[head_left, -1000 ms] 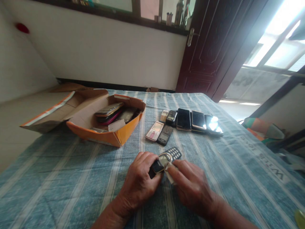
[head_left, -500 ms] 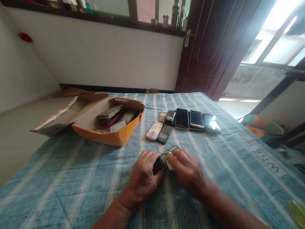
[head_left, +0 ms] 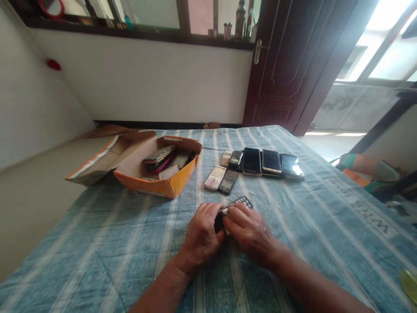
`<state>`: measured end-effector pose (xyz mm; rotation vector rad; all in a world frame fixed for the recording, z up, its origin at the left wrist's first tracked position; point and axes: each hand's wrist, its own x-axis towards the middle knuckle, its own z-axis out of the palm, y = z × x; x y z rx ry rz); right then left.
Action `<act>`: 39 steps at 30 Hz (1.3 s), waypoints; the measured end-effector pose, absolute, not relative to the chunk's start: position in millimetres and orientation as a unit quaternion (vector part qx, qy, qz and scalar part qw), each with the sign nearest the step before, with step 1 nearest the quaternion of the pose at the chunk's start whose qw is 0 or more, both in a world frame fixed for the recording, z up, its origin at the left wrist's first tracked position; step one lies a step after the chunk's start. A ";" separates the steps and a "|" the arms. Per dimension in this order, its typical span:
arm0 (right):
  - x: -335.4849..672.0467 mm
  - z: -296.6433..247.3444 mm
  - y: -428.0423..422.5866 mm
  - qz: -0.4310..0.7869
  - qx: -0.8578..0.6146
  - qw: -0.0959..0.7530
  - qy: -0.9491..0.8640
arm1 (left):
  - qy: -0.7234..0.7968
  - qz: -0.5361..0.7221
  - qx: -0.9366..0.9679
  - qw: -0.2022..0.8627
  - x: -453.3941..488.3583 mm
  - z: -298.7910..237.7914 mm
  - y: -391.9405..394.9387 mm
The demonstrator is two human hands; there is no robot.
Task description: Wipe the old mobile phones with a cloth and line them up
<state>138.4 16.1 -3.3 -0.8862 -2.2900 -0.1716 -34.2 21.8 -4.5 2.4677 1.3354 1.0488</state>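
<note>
My left hand (head_left: 202,234) is closed around the lower end of a dark keypad phone (head_left: 243,201), whose row of pale keys points away from me to the right. My right hand (head_left: 249,230) presses bent fingers onto the phone's face and covers its screen. A scrap of white cloth or tissue (head_left: 227,233) peeks out beneath those fingers. Just beyond my hands lie a white-and-pink keypad phone (head_left: 215,178) and a black keypad phone (head_left: 228,181), side by side. Behind them rest a small beige phone (head_left: 226,158) and another dark keypad phone (head_left: 235,159).
An orange cardboard box (head_left: 153,184), lid open, holds several phones at the left. Touchscreen phones (head_left: 252,161) form a row at back right. All stand on a blue striped tablecloth (head_left: 137,243). Something yellow-green (head_left: 408,282) shows at the right edge.
The view has swung slightly left, shifting the scene rightward. My right fingers have moved over the phone's face and now hide the screen that showed before. My left hand keeps its grip.
</note>
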 end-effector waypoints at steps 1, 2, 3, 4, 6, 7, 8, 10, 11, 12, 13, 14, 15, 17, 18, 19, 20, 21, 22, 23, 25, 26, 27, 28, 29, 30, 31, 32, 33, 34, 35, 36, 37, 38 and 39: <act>136.9 -3.2 15.8 -0.064 -0.343 0.324 -0.879 | 0.445 0.350 0.821 0.073 -33.9 -4.7 22.0; 137.0 -3.1 16.6 -0.067 -0.361 0.320 -0.874 | 0.447 0.349 0.820 0.075 -33.6 -4.6 22.1; 138.3 -3.2 17.9 -0.071 -0.385 0.315 -0.864 | 0.449 0.347 0.820 0.077 -33.3 -4.5 22.2; 140.0 -3.4 19.4 -0.075 -0.407 0.313 -0.855 | 0.452 0.346 0.818 0.079 -33.0 -4.6 22.3; 141.8 -4.0 20.6 -0.076 -0.423 0.315 -0.846 | 0.457 0.346 0.816 0.081 -33.0 -6.1 22.6; 140.9 -4.3 20.0 -0.071 -0.415 0.318 -0.849 | 0.457 0.348 0.815 0.079 -33.4 -7.5 22.8; 138.7 -4.6 18.8 -0.065 -0.400 0.320 -0.856 | 0.457 0.350 0.814 0.076 -33.8 -9.2 23.1; 132.6 -4.5 15.9 -0.056 -0.365 0.321 -0.872 | 0.453 0.354 0.815 0.072 -34.8 -12.7 23.7; 129.9 -4.3 15.1 -0.057 -0.355 0.318 -0.877 | 0.452 0.355 0.815 0.071 -35.1 -14.0 23.9; 128.2 -3.9 15.1 -0.060 -0.353 0.314 -0.880 | 0.453 0.356 0.814 0.072 -35.1 -14.8 24.2; 127.5 -3.4 15.8 -0.067 -0.358 0.310 -0.878 | 0.454 0.355 0.813 0.074 -35.0 -15.1 24.4; 127.8 -2.9 17.0 -0.073 -0.371 0.305 -0.874 | 0.457 0.355 0.812 0.076 -34.8 -14.9 24.6; 128.6 -2.6 18.4 -0.079 -0.385 0.302 -0.868 | 0.459 0.353 0.812 0.076 -34.5 -14.4 24.7; 130.0 -2.4 20.1 -0.086 -0.405 0.301 -0.859 | 0.459 0.353 0.812 0.074 -34.5 -13.0 24.9; 129.6 -2.6 20.1 -0.087 -0.404 0.302 -0.859 | 0.458 0.352 0.813 0.072 -34.9 -12.5 25.0; 128.4 -3.0 19.4 -0.086 -0.396 0.303 -0.863 | 0.455 0.352 0.815 0.070 -35.5 -12.2 25.2; 126.5 -3.4 18.2 -0.086 -0.384 0.303 -0.868 | 0.452 0.352 0.817 0.068 -36.2 -12.2 25.4; 124.2 -3.8 16.9 -0.086 -0.374 0.300 -0.873 | 0.449 0.351 0.819 0.066 -37.0 -12.3 25.6; 122.0 -4.0 15.8 -0.087 -0.368 0.296 -0.877 | 0.447 0.351 0.820 0.064 -37.6 -12.6 25.8; 120.4 -4.1 15.0 -0.089 -0.367 0.291 -0.879 | 0.447 0.351 0.821 0.063 -37.9 -12.8 26.0; 120.1 -3.6 15.4 -0.094 -0.379 0.281 -0.877 | 0.450 0.351 0.819 0.063 -37.7 -12.8 26.4; 121.6 -3.2 16.6 -0.097 -0.389 0.275 -0.874 | 0.452 0.350 0.818 0.065 -37.3 -12.4 26.5; 124.2 -2.7 18.2 -0.100 -0.400 0.269 -0.870 | 0.455 0.348 0.817 0.067 -36.6 -11.7 26.5; 127.4 -2.4 20.2 -0.103 -0.412 0.263 -0.866 | 0.457 0.346 0.816 0.070 -35.9 -10.9 26.4; 131.2 -2.1 22.4 -0.104 -0.426 0.258 -0.861 | 0.459 0.344 0.816 0.072 -35.3 -9.9 26.2; 135.2 -1.9 24.8 -0.103 -0.439 0.253 -0.856 | 0.460 0.342 0.816 0.074 -34.8 -8.8 25.9; 139.2 -1.9 27.2 -0.101 -0.452 0.248 -0.851 | 0.461 0.340 0.816 0.076 -34.5 -7.7 25.4; 143.1 -1.9 29.5 -0.099 -0.465 0.243 -0.846 | 0.462 0.338 0.816 0.078 -34.3 -6.8 24.9; 146.6 -2.0 31.7 -0.097 -0.478 0.238 -0.840 | 0.463 0.337 0.816 0.080 -34.2 -5.9 24.5; 149.7 -2.2 33.6 -0.094 -0.490 0.233 -0.834 | 0.463 0.337 0.816 0.083 -34.2 -5.1 24.0; 152.2 -2.4 35.0 -0.092 -0.501 0.229 -0.829 | 0.464 0.336 0.815 0.085 -34.1 -4.4 23.6; 154.2 -2.7 35.9 -0.088 -0.510 0.227 -0.825 | 0.464 0.336 0.815 0.088 -33.9 -3.8 23.4; 155.6 -3.1 36.0 -0.086 -0.515 0.226 -0.822 | 0.464 0.335 0.815 0.090 -33.8 -3.2 23.2; 156.4 -3.5 35.2 -0.084 -0.519 0.227 -0.820 | 0.464 0.334 0.815 0.092 -33.6 -2.7 23.1; 156.6 -4.0 33.4 -0.082 -0.520 0.229 -0.819 | 0.465 0.334 0.814 0.094 -33.5 -2.3 23.0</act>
